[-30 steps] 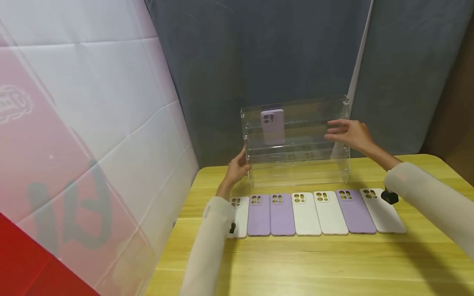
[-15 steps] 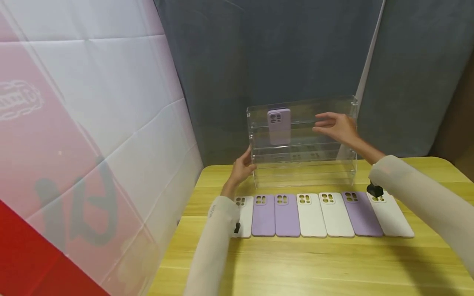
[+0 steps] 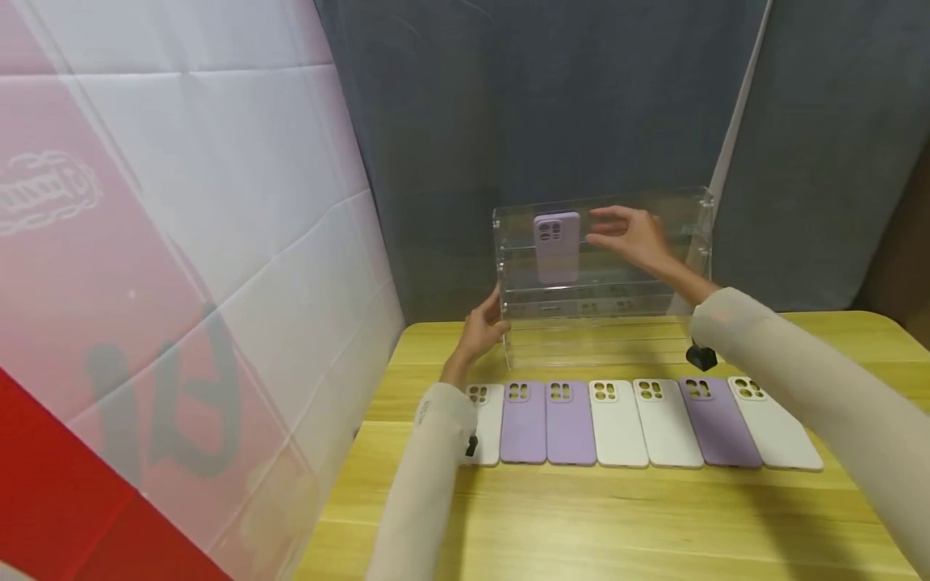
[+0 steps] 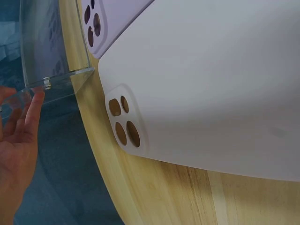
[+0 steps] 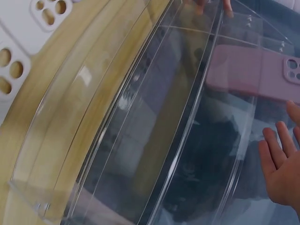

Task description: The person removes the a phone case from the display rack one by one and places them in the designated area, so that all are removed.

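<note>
A clear acrylic tiered display rack (image 3: 610, 311) stands at the back of the table. My left hand (image 3: 482, 329) grips its left side panel; in the left wrist view the fingers (image 4: 33, 112) lie against that panel. On the rack's upper tier, towards the left, a purple phone case (image 3: 557, 246) stands upright with its camera cutouts at the top. My right hand (image 3: 630, 234) is held just right of this case, fingers extended and parted, holding nothing. A small gap shows between fingertips and case in the head view.
A row of white and purple phone cases lies flat before the rack, including a white case (image 3: 617, 424) and a purple case (image 3: 570, 424). The wooden table (image 3: 581, 524) extends in front. A pale printed sheet (image 3: 218, 202) hangs left, a dark curtain (image 3: 552, 97) behind.
My right hand has moved left across the rack's front, from its right end to beside the standing purple phone case. The left hand stays at the rack's side. The head view has shifted slightly.
</note>
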Motion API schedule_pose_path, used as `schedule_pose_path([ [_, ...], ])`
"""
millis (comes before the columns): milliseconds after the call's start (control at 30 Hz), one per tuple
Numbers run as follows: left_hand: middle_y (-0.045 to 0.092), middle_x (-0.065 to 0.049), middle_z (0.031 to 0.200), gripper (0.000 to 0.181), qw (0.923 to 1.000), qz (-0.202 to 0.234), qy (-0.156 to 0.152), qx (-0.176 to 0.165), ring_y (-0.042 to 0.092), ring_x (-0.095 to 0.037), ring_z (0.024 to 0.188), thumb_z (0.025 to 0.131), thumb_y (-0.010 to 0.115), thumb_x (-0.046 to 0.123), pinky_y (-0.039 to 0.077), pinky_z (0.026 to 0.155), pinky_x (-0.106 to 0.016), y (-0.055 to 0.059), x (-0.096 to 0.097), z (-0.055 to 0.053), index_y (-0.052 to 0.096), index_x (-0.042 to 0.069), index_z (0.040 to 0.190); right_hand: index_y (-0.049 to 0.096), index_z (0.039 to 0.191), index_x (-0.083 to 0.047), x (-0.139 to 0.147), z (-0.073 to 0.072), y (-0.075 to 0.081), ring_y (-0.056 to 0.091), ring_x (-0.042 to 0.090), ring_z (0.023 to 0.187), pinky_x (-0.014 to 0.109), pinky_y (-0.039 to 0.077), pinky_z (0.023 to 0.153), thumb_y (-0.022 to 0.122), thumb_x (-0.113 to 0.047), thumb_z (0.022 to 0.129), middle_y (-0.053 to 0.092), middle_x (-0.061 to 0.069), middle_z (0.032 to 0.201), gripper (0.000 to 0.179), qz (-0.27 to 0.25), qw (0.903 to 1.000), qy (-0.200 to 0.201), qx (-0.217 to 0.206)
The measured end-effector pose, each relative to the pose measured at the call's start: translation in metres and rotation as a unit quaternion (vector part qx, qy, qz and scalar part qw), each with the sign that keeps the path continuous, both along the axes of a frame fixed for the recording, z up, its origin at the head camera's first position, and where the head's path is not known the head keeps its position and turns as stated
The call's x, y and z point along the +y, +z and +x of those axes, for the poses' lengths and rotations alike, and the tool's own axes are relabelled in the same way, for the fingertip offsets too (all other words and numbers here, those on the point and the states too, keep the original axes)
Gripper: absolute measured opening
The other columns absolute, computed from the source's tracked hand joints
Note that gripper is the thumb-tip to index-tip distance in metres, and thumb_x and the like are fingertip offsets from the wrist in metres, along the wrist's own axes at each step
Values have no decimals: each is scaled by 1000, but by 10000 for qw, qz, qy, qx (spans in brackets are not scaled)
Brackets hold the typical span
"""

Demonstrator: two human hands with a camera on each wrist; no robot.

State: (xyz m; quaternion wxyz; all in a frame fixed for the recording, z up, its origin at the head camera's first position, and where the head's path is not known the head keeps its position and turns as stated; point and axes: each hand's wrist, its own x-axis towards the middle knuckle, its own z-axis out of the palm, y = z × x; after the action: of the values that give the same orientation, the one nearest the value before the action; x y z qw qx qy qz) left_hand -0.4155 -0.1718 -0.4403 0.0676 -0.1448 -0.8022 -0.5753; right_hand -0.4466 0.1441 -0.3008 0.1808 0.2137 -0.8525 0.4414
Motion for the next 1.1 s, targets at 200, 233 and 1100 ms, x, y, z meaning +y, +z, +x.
schedule_pose_path([
  [200,52,-23,151,87,9999,-44,100,-39,58,-36,134,94,63,-12,66,80,-41,-3,4,-2,30,29,164,65,140,-7,-17,-3,0,72,37,109,50,62,90,80,-11,92,73,20,121,51,49,9999,81,135],
  [233,53,-23,151,87,9999,-35,110,-34,59,-36,133,94,63,-12,66,78,-38,-3,5,-3,31,29,164,65,140,-6,-19,-3,0,72,38,109,54,61,91,80,-9,92,73,21,120,50,49,9998,95,170],
  [1100,52,-23,151,84,9997,-162,179,-72,59,-38,132,94,64,-11,66,75,-35,-1,8,-3,32,25,164,68,132,2,-1,11,35,70,42,110,52,59,96,76,2,92,70,27,116,40,-294,9986,-314,312],
])
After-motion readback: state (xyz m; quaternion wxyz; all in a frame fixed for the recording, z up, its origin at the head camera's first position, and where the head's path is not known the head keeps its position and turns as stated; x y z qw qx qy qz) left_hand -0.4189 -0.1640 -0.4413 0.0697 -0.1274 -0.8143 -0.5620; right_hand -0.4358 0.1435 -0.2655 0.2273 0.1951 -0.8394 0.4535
